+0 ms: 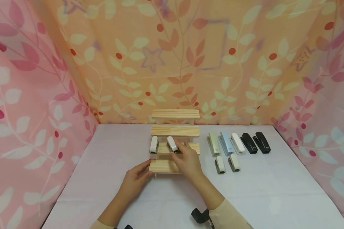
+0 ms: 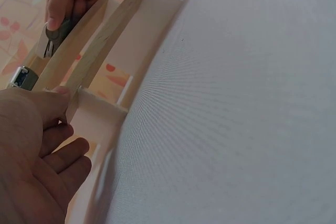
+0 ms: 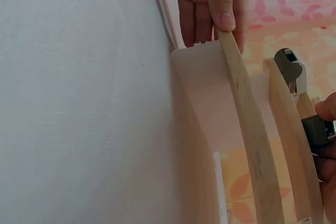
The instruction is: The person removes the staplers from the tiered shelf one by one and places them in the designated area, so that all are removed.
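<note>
A stepped wooden shelf rack (image 1: 164, 166) stands on the table, with pale boards at rising heights. My left hand (image 1: 135, 180) grips the left end of its lowest board, the thumb on one face and fingers behind. My right hand (image 1: 190, 161) pinches a small white stapler (image 1: 172, 143) at the second board from the bottom, tilted in the head view. Left of it on that same board stands another small white stapler (image 1: 154, 144). In the right wrist view the held stapler's dark end (image 3: 317, 131) shows between thumb and fingers.
Right of the rack stand a green stapler (image 1: 213, 144), a blue stapler (image 1: 226, 143), a white stapler (image 1: 237, 144) and two black staplers (image 1: 248, 143). Two small white staplers (image 1: 220, 164) sit in front of them. Patterned curtains (image 1: 172, 63) enclose the table's back and sides.
</note>
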Tool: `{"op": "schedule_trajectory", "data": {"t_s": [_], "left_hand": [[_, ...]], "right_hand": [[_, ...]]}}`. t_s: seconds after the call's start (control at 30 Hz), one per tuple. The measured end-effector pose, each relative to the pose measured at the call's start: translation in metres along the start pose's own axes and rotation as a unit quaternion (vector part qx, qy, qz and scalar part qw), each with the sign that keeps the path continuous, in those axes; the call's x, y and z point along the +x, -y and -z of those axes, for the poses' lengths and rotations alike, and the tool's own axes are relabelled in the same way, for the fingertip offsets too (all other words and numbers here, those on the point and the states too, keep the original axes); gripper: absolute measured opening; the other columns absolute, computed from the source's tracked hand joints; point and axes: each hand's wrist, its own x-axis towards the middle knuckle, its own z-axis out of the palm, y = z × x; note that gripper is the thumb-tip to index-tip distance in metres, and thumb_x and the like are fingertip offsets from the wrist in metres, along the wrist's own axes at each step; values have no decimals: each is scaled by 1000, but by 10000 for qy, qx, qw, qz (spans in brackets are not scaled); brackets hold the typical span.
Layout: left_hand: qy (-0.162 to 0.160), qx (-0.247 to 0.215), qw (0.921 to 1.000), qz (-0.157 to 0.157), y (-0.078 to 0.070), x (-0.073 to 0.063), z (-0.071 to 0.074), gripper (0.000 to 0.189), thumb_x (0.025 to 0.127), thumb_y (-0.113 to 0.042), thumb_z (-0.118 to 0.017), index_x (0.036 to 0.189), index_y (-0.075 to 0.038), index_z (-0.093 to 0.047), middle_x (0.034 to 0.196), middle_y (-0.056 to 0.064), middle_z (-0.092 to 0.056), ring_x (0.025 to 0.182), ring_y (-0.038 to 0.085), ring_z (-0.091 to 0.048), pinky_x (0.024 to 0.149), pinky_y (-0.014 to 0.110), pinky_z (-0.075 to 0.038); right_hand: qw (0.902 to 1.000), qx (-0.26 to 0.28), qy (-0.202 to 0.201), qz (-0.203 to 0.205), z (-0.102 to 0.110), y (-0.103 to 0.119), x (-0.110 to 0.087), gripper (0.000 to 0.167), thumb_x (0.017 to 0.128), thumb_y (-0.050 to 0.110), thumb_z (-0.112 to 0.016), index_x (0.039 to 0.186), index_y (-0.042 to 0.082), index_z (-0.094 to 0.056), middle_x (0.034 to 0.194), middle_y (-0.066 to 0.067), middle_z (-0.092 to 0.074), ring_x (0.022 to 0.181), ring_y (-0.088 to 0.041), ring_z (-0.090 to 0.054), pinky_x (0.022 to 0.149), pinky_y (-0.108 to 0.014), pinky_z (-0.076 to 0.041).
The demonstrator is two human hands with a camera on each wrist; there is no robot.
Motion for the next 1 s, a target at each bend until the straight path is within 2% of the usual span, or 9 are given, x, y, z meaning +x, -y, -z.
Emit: {"op": "schedule_trajectory", "data": {"t_s": [0.13,0.27,0.33,0.47,0.7,0.8,0.83,0.87,1.0], "left_hand": [[5,53,10000,23,0,0,-1,52,93,-29,-76,142,-17,-62,146,2,-60,136,27,-56,110,34,-50],[-14,86,9999,74,-2,0,-1,51,93,-29,-76,142,-18,-62,146,1,-60,135,28,-57,110,35,-50],[-22,65,10000,71,-3,0,0,50,94,-28,-76,141,-18,-63,146,1,-60,135,28,-57,109,35,-51],[-28,74,9999,102,-2,0,0,50,93,-28,-76,141,-19,-63,146,1,-60,135,28,-57,109,34,-51],[-38,218,9995,213,-4,-1,0,52,93,-31,-76,141,-19,-63,145,1,-60,134,28,-57,111,38,-49],[-2,246,9995,195,-5,-1,1,52,94,-32,-76,142,-18,-62,146,1,-60,135,28,-57,111,38,-49],[8,268,9995,185,-5,-1,1,53,94,-33,-75,142,-18,-62,146,1,-60,135,28,-57,111,38,-50],[24,276,9994,185,-5,-1,1,53,94,-34,-75,143,-19,-61,146,0,-60,135,27,-57,111,37,-50],[59,253,9995,205,-3,-1,1,54,94,-36,-74,144,-21,-60,147,-3,-59,136,25,-57,110,34,-50]], "right_hand": [[9997,55,-94,222,7,2,1,53,91,19,-80,141,11,-63,128,-18,-69,127,-41,-60,106,-52,-53],[9982,139,-206,541,16,4,3,53,90,16,-81,139,7,-64,125,-15,-72,111,-29,-72,94,-43,-62],[9979,121,-238,593,22,5,4,53,89,17,-82,139,8,-65,123,-14,-73,104,-25,-74,88,-40,-64],[9975,131,-263,642,32,6,3,53,89,16,-82,139,8,-65,125,-12,-72,101,-21,-72,78,-39,-63],[9965,221,-281,758,53,3,3,54,90,14,-82,140,8,-63,134,-12,-67,120,-28,-67,98,-47,-60],[9960,189,-189,856,66,1,4,56,90,13,-82,142,9,-62,136,-11,-66,122,-29,-66,98,-47,-60],[9957,184,-150,893,70,0,4,57,90,13,-81,143,9,-61,136,-12,-66,114,-29,-70,91,-45,-63],[9953,145,-131,951,75,-1,4,57,90,13,-81,143,9,-61,136,-12,-66,114,-29,-70,91,-45,-63],[9938,-16,-84,1107,92,-8,2,57,91,13,-80,144,8,-60,136,-13,-66,118,-32,-68,96,-44,-61]]}}
